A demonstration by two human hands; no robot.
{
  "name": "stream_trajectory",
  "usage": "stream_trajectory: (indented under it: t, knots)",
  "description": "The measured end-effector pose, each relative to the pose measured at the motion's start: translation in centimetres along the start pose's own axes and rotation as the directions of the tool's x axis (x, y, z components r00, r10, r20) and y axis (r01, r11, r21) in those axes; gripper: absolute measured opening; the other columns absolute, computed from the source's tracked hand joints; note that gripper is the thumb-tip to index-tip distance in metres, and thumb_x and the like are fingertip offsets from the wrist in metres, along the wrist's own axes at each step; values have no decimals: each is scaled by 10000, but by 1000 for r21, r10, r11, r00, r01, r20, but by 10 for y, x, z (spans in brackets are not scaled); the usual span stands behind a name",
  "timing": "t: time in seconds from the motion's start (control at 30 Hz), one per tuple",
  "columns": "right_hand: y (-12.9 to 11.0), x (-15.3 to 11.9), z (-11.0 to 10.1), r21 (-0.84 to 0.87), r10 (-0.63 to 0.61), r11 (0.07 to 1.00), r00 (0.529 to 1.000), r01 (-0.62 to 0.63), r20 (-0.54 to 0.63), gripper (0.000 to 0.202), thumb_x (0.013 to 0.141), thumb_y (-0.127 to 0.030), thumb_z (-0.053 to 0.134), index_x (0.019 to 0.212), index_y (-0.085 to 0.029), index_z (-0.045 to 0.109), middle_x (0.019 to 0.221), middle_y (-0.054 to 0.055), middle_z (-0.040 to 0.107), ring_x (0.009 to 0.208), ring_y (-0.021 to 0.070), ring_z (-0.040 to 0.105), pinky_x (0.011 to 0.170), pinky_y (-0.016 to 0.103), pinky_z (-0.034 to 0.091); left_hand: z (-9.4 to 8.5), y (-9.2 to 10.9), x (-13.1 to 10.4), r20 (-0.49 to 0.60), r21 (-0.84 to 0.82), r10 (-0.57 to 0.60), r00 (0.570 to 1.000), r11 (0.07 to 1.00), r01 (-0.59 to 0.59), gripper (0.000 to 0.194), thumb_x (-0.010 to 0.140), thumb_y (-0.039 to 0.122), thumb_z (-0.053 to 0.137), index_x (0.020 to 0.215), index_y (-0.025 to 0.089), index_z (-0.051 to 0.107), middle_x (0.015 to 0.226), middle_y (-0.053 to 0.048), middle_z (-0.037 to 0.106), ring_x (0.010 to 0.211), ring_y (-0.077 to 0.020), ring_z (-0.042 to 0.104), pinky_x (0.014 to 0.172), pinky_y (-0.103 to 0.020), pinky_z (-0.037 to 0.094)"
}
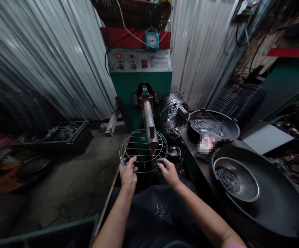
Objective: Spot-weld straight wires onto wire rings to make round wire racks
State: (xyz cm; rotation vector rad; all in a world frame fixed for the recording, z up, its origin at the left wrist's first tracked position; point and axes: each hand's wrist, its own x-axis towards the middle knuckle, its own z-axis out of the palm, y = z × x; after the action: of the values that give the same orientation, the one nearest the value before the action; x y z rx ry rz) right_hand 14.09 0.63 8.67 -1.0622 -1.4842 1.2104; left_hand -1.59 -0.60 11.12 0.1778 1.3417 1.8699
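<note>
A round wire rack with parallel bars across its rings is held level at the spot welder. My left hand grips its near left rim, thumb on top. At the near right rim, the fingers of my right hand are pinched together; whether they also hold a small wire piece is too small to tell. The welder's metal arm reaches over the rack, its pointed tip close to the near right part of the rings. Several short bent wire pieces lie on the dark apron over my lap.
On my right, a steel bowl of small wire pieces sits in a large black pan. Behind it stands another pan with wire parts. Wire coils hang beside the machine. A bin of metal parts is at left.
</note>
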Motion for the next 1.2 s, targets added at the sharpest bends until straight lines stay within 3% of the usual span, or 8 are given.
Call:
stream_trajectory:
  t: [0.5, 0.83, 1.2]
  knots:
    - [-4, 9, 7, 56, 30, 998, 999, -28, -26, 155, 749, -317, 538, 813, -191, 602, 700, 3, 644, 512, 121, 568, 549, 248, 461, 0, -1, 5, -49, -33, -25, 999, 999, 24, 522, 431, 203, 759, 805, 197, 396, 604, 98, 410, 434, -11, 277, 382, -152, 196]
    - [-4, 16, 8, 52, 32, 998, 999, -32, -4, 157, 757, -319, 520, 791, -181, 586, 649, -13, 605, 473, 103, 531, 515, 229, 432, 2, -4, 12, -103, 68, -29, 994, 997, 36, 469, 422, 278, 761, 744, 177, 436, 591, 90, 406, 421, -12, 274, 373, -170, 217]
    - [1, 17, 6, -114, -82, 990, 997, 82, 5, 174, 779, -303, 494, 840, -182, 604, 654, 2, 619, 469, 108, 520, 499, 226, 423, 4, -6, 12, -139, 143, 5, 990, 990, 15, 450, 431, 318, 742, 766, 164, 483, 648, 59, 430, 472, -40, 342, 387, -190, 261]
